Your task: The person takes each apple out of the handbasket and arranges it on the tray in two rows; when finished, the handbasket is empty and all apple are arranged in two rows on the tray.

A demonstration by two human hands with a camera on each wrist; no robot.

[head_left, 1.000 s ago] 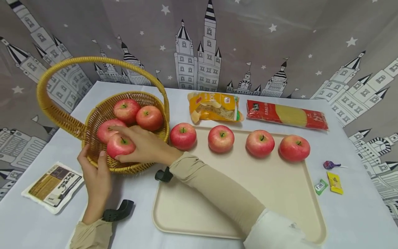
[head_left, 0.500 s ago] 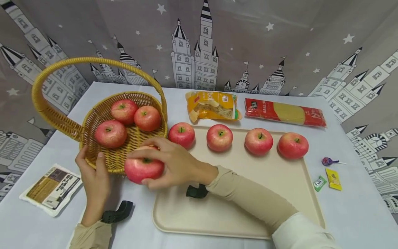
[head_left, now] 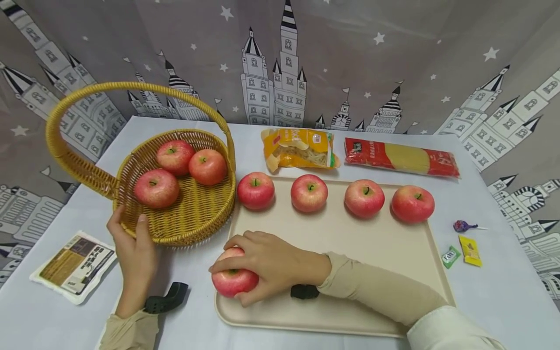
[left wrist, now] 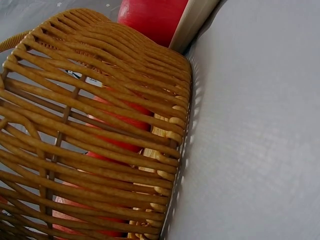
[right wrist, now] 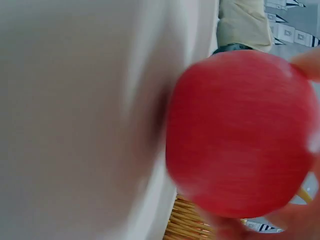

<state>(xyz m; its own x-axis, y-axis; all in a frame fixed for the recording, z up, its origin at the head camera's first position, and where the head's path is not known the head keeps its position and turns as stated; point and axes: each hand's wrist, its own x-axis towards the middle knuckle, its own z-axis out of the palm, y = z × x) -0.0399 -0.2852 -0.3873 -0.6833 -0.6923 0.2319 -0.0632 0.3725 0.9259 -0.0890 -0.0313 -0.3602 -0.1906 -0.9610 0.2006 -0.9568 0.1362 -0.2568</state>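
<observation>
My right hand (head_left: 273,262) grips an apple (head_left: 235,282) from above at the left front of the beige tray (head_left: 332,311). In the right wrist view this red apple (right wrist: 240,135) fills the middle, close to the tray surface; I cannot tell whether it touches. My left hand (head_left: 135,257) holds the near-left rim of the yellow wicker basket (head_left: 192,238), its thumb over the rim. Inside the basket lie three apples (head_left: 156,188). The left wrist view shows the woven basket wall (left wrist: 100,135) with red fruit behind it, but no fingers.
Several apples (head_left: 308,193) stand in a row along the tray's far edge. Behind them lie an orange snack bag (head_left: 299,149) and a red noodle pack (head_left: 400,157). A lollipop (head_left: 463,226) and two small sweets (head_left: 470,251) lie right, a white-edged packet (head_left: 76,265) left.
My right hand has lifted an apple out of the basket and carried it right and nearer, over the tray's left front corner. My left hand has stayed at the basket rim.
</observation>
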